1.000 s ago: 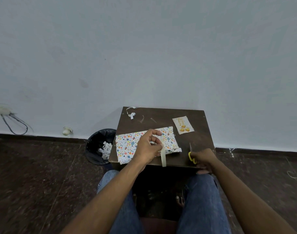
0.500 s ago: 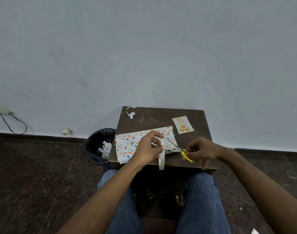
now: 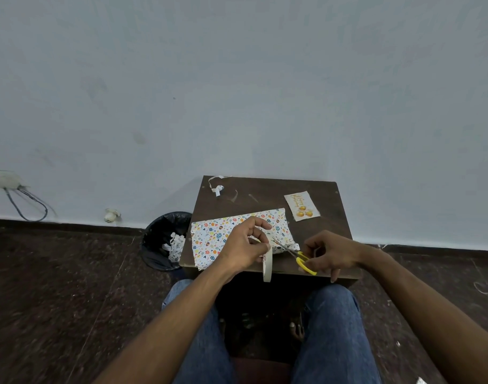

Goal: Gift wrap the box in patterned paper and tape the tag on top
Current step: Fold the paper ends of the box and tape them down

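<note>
Nearest, the tape roll (image 3: 267, 266) hangs from the left hand (image 3: 244, 246), whose fingers pinch its drawn strip. The right hand (image 3: 330, 254) grips the yellow scissors (image 3: 299, 256), blades at the strip. Advice: keep the strip taut and cut square. The wrapped box (image 3: 223, 238) lies mid-tabletop (image 3: 267, 189); the tag (image 3: 301, 205) lies at far right.

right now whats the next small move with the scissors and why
Probably close the scissors on the tape: the right hand has their open blades aimed at the strip the left hand pulls from the tape roll, above the wrapped box.
</note>
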A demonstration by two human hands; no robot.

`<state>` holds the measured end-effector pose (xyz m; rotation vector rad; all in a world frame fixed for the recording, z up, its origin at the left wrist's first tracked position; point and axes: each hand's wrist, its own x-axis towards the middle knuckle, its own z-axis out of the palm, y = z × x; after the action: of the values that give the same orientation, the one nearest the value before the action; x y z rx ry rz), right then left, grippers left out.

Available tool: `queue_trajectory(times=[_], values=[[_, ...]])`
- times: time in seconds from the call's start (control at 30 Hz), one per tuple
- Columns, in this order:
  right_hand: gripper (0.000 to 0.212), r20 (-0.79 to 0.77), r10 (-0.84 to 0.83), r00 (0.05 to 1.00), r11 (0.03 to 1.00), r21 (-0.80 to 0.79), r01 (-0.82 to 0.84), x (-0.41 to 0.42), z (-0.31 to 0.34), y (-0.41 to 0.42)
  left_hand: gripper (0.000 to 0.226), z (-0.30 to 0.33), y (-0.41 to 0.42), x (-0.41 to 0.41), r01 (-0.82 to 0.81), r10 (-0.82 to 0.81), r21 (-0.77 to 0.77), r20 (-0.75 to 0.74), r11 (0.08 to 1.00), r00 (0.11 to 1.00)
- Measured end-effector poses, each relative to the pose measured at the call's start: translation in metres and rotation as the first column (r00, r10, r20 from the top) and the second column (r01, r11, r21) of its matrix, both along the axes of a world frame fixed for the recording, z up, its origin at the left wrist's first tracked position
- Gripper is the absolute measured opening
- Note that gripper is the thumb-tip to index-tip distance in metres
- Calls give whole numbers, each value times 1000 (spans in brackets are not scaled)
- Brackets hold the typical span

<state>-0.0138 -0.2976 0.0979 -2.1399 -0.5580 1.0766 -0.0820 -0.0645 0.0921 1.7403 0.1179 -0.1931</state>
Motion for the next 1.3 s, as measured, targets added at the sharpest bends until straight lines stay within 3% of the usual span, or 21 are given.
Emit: queue_trajectory(times=[0.3,0.57,0.77,1.1,1.2,1.3], values=[[11,-3,2,1000,1000,2,-2,-1,-5,-8,34,-1,0,-1,-41,41,-39,-14,998,999],[22,10,9,1000,1000,27,-10,-3,-4,-2,33,-3,-2,-2,49,-49,-3,-6,999,999],[9,34,14,999,998,69,-16,0,-7,3,33,0,-2,-1,50,-51,-18,-17,999,999],[17,112,41,993,996,76,-50,1,-7,7,33,-1,-1,-2,42,-43,-13,-25,999,999],[13,52,39,998,994,102,-45,-1,-4,5,34,-2,-2,-2,41,-41,-14,-28,999,999],[34,4,49,999,997,62,-50,-3,0,5,37,-3,-3,-2,35,-35,-18,-26,999,999]])
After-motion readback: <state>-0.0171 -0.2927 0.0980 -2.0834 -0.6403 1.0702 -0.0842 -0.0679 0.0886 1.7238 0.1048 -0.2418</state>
